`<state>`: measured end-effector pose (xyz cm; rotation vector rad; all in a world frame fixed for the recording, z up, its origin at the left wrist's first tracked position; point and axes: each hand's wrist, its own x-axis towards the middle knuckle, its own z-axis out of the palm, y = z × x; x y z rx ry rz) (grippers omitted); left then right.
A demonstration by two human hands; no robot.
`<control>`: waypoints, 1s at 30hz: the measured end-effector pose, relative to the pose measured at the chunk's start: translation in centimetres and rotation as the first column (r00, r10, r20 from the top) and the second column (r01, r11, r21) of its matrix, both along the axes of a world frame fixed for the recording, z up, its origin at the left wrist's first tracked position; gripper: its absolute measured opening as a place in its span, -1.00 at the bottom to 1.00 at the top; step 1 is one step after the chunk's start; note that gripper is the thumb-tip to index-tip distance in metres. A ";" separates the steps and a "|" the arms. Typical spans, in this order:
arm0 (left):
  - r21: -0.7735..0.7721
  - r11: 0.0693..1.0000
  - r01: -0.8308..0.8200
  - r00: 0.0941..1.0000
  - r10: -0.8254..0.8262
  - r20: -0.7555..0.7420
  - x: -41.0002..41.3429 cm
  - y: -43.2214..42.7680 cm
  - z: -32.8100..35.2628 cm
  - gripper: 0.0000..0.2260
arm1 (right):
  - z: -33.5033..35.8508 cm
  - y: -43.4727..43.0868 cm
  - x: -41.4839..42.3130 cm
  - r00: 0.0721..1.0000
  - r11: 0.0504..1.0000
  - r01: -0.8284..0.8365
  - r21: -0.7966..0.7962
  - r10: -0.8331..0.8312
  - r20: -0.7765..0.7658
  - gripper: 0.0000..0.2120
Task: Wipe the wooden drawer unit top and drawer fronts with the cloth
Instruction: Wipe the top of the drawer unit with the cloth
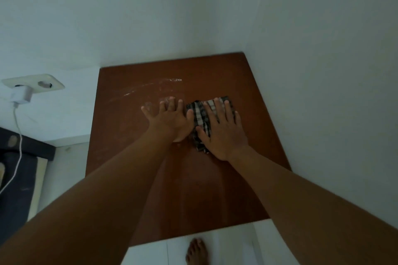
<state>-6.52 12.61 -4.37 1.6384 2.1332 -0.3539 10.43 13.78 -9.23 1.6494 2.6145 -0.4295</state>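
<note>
Flatly pressed beneath right hand (224, 135), fingers straight: checked cloth (199, 114), on drawer unit top (129, 146). Just beside, left hand (172, 120), fingers spread, holding nothing.

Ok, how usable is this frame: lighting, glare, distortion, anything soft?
Head view: dim, bluish light; pale glinting streaks cross the wooden top beyond the left hand; wide-angle stretch swells both forearms near the bottom edge; the checked cloth under the right hand reads clearly.
</note>
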 end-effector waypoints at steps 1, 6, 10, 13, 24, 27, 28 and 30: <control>0.009 1.000 0.000 1.000 0.000 -0.002 0.3 -0.6 0.0 -0.36 | 0.0 -1.1 0.5 1.000 1.000 -0.001 0.004 0.001 0.003 -0.27; 0.049 0.999 0.001 1.000 -0.002 0.029 2.5 -6.7 -0.6 -0.36 | 0.1 -5.6 2.4 1.000 1.000 -0.001 0.004 0.001 0.006 -0.27; 0.080 0.997 -0.005 0.999 0.002 0.046 4.0 -11.8 -1.1 -0.35 | -0.1 -9.6 4.1 1.000 1.000 -0.011 0.007 0.011 0.011 -0.27; 0.087 0.996 -0.025 0.998 0.021 0.051 4.9 -15.1 -1.2 -0.35 | -0.2 -12.7 5.5 1.000 0.999 -0.012 0.030 0.012 -0.001 -0.30; 0.069 0.993 -0.098 0.994 0.094 0.053 6.9 -23.6 -1.0 -0.35 | 0.5 -21.1 9.2 0.998 0.996 -0.055 0.066 0.054 0.013 -0.39; 0.077 0.990 -0.117 0.992 0.112 0.059 7.0 -24.9 -1.0 -0.35 | 0.3 -22.5 9.9 0.997 0.991 -0.082 0.101 0.081 0.016 -0.44; 0.083 0.989 -0.124 0.991 0.119 0.063 7.0 -25.2 -1.0 -0.35 | 0.1 -22.8 10.1 0.996 0.989 -0.092 0.111 0.091 0.015 -0.45; 0.091 0.986 -0.137 0.989 0.131 0.066 7.1 -26.0 -0.9 -0.35 | -0.1 -23.9 10.9 0.992 0.983 -0.127 0.131 0.126 0.015 -0.47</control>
